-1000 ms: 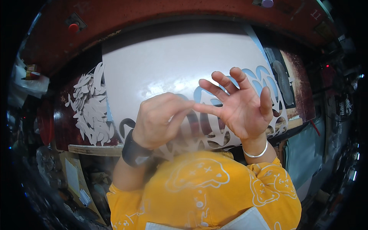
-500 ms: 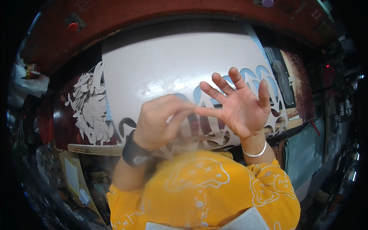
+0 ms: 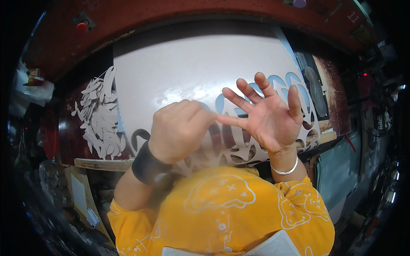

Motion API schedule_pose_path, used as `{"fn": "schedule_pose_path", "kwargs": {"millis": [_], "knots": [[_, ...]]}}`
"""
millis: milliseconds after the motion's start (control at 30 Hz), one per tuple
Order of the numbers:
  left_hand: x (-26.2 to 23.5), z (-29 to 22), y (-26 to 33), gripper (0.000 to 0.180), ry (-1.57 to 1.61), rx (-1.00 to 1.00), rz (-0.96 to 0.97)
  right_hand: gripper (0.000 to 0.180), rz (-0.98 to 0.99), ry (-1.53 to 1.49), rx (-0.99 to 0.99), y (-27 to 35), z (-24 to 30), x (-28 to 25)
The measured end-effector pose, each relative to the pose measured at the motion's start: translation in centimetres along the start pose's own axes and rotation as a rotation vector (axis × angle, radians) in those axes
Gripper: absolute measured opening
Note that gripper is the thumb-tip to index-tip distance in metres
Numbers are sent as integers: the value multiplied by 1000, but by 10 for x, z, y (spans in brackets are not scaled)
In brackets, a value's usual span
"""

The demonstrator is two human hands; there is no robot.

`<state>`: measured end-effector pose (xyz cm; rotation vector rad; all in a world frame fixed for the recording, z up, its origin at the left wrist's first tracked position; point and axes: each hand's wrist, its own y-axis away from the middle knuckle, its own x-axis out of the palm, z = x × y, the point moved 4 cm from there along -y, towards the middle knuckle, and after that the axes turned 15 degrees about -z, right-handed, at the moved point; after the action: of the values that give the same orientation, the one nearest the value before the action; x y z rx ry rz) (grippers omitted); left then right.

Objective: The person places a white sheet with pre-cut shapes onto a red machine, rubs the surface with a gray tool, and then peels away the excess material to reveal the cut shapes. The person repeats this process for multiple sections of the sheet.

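Note:
My left hand (image 3: 179,130), with a black band at its wrist, is closed, its fingertips at the tip of my right little finger. My right hand (image 3: 275,123) is open, palm up with fingers spread, and holds nothing. A silvery bangle (image 3: 285,172) circles the right wrist. Both hands are above a large pale sheet (image 3: 171,64), whose near part is cut through with several long rounded holes. Blue material (image 3: 277,81) shows through some of the holes. Whether anything small lies between the left fingers is hidden.
Loose pale cut pieces (image 3: 102,121) lie heaped left of the sheet. A dark sole-shaped piece (image 3: 314,91) lies at its right. Across the far side runs a red machine beam (image 3: 192,9) with a red button (image 3: 82,28). A wooden edge (image 3: 104,164) borders the table's near left.
My left hand has turned so that its back faces up, and its wrist has shifted slightly left. The right hand has barely moved, still spread.

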<state>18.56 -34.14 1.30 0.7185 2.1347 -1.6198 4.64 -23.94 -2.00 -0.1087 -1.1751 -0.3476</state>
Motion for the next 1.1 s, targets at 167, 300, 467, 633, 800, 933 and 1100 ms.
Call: {"fn": "schedule_pose_path", "kwargs": {"millis": [167, 300, 467, 633, 800, 933, 1100], "knots": [[3, 0, -1, 11, -24, 6, -67, 59, 15, -15, -8, -1, 1, -1], [3, 5, -2, 11, 85, -80, 2, 61, 42, 19, -17, -1, 1, -2], [5, 11, 1, 4, 248, -274, 51, 65, 87, 64, -12, -1, 1, 0], [10, 17, 9, 5, 588, -562, 133, 67, 122, 62, 18, -3, 1, 1], [16, 17, 21, 10, 972, -955, 250, 67, 246, 31, 17, -6, -3, 1], [19, 16, 26, 16, 1222, -1096, 232, 67, 321, 16, 15, -7, -5, 0], [9, 14, 30, 20, 1425, -1086, 148, 66, 321, 73, -46, -5, -1, 0]]}}
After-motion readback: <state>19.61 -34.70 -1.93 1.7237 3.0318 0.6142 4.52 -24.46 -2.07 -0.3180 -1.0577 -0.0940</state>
